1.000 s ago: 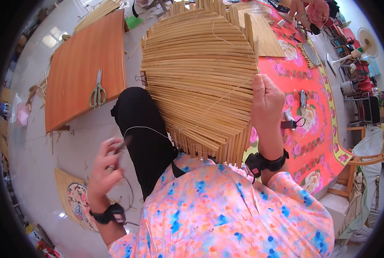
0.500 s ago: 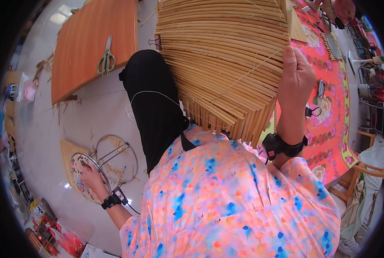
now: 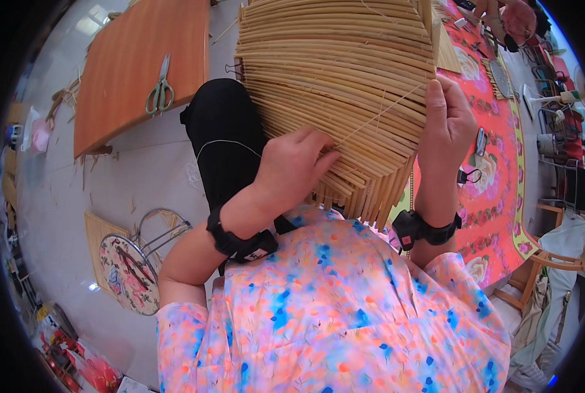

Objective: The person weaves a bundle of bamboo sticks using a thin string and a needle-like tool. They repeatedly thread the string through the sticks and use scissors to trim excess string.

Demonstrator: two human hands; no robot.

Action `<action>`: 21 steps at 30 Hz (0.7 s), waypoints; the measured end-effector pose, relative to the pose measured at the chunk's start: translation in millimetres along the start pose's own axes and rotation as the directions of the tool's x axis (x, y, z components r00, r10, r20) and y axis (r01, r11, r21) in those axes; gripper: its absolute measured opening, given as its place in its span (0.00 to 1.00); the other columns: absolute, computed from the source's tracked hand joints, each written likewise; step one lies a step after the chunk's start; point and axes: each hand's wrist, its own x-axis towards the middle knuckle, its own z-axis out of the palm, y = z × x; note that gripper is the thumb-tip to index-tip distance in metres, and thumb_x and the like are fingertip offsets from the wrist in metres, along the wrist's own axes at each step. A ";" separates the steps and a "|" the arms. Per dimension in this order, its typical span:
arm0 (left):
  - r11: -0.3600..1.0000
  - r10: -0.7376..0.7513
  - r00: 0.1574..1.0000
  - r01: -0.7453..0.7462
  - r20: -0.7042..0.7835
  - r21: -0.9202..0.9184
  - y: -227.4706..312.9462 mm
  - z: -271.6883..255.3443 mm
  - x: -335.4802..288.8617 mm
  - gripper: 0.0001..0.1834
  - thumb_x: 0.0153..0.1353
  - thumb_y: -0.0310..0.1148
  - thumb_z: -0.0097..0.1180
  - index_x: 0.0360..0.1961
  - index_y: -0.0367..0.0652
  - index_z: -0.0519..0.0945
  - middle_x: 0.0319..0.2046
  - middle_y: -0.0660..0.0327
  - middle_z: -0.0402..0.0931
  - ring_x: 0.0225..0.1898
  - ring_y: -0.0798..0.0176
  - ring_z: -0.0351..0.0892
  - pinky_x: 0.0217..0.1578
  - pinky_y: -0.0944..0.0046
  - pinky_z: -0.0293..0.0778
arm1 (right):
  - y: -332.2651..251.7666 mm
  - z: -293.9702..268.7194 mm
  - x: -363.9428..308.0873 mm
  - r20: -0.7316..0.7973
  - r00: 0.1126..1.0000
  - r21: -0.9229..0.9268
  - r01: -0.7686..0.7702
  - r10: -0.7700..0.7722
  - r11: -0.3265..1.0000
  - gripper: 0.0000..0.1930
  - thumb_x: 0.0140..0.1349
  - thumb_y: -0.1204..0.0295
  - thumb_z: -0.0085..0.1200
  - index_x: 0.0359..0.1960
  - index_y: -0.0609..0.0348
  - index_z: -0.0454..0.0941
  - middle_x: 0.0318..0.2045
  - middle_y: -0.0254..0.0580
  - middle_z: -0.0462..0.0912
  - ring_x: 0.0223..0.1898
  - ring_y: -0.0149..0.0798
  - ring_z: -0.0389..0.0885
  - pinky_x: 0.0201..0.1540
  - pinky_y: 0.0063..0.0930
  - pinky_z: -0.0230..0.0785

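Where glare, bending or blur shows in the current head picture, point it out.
Head view: glare makes a bright spot on the floor, left of the round floral seat; head view: the outer edge of the red floral cloth bows; head view: left hand and right hand look fairly sharp, while the clutter at lower left looks softer.

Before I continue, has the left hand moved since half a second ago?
Yes: the left hand has moved from over the stool, up and right, onto the reed panel.
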 end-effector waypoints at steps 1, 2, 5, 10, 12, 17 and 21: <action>0.999 0.012 1.000 -0.012 -0.016 0.032 0.9 5.2 1.0 0.09 0.54 0.27 0.68 0.35 0.40 0.81 0.30 0.56 0.80 0.30 0.53 0.83 0.29 0.60 0.78 | -0.5 0.9 -0.2 -0.026 0.999 0.024 -0.019 0.020 1.000 0.14 0.72 0.64 0.55 0.39 0.65 0.81 0.14 0.28 0.68 0.22 0.21 0.62 0.23 0.21 0.55; 0.998 0.024 0.999 -0.022 -0.033 0.065 2.0 7.7 1.8 0.08 0.54 0.25 0.68 0.35 0.39 0.81 0.29 0.56 0.80 0.28 0.55 0.84 0.28 0.62 0.78 | 0.0 -0.9 -0.2 -0.018 1.000 -0.041 -0.027 0.026 0.999 0.13 0.71 0.64 0.55 0.41 0.65 0.81 0.16 0.30 0.71 0.21 0.21 0.63 0.23 0.21 0.57; 0.998 -0.022 0.999 0.020 0.023 0.057 5.6 8.7 5.1 0.07 0.54 0.24 0.66 0.33 0.40 0.80 0.29 0.55 0.80 0.26 0.55 0.83 0.26 0.60 0.78 | -4.5 -5.3 -2.4 -0.037 0.999 -0.252 -0.001 -0.009 0.968 0.11 0.68 0.68 0.58 0.46 0.62 0.80 0.28 0.34 0.80 0.27 0.25 0.72 0.31 0.22 0.64; 0.756 -0.248 0.934 0.353 0.258 -0.551 2.2 -14.5 23.2 0.04 0.62 0.27 0.60 0.31 0.39 0.78 0.26 0.63 0.77 0.23 0.67 0.76 0.24 0.68 0.71 | -15.2 -2.4 7.4 0.108 0.816 -0.520 0.533 -0.567 0.668 0.15 0.57 0.75 0.64 0.46 0.46 0.84 0.48 0.32 0.84 0.58 0.48 0.74 0.65 0.43 0.57; 0.359 -0.263 0.860 0.508 0.437 -0.783 8.2 -32.1 39.8 0.07 0.66 0.30 0.58 0.32 0.39 0.77 0.26 0.66 0.75 0.23 0.72 0.72 0.23 0.72 0.67 | -16.0 -2.6 9.9 0.237 0.763 -0.428 0.638 -0.601 0.640 0.16 0.53 0.73 0.65 0.44 0.37 0.87 0.52 0.27 0.83 0.66 0.52 0.69 0.74 0.52 0.43; -0.124 -0.174 0.856 0.471 0.486 -0.873 12.5 -36.0 66.9 0.08 0.70 0.34 0.54 0.37 0.40 0.76 0.27 0.68 0.72 0.22 0.77 0.65 0.22 0.76 0.61 | -25.4 -4.4 11.5 0.398 0.700 -0.266 0.707 -0.594 0.655 0.15 0.51 0.66 0.66 0.41 0.29 0.89 0.52 0.23 0.84 0.66 0.49 0.70 0.75 0.56 0.37; -0.132 -0.198 0.826 0.512 0.528 -0.849 21.9 -28.0 72.6 0.08 0.72 0.33 0.52 0.40 0.40 0.77 0.27 0.70 0.72 0.22 0.79 0.64 0.22 0.77 0.61 | -23.2 -6.9 8.4 0.385 0.646 -0.249 0.760 -0.659 0.600 0.12 0.51 0.65 0.63 0.38 0.28 0.90 0.47 0.18 0.87 0.62 0.45 0.73 0.75 0.56 0.39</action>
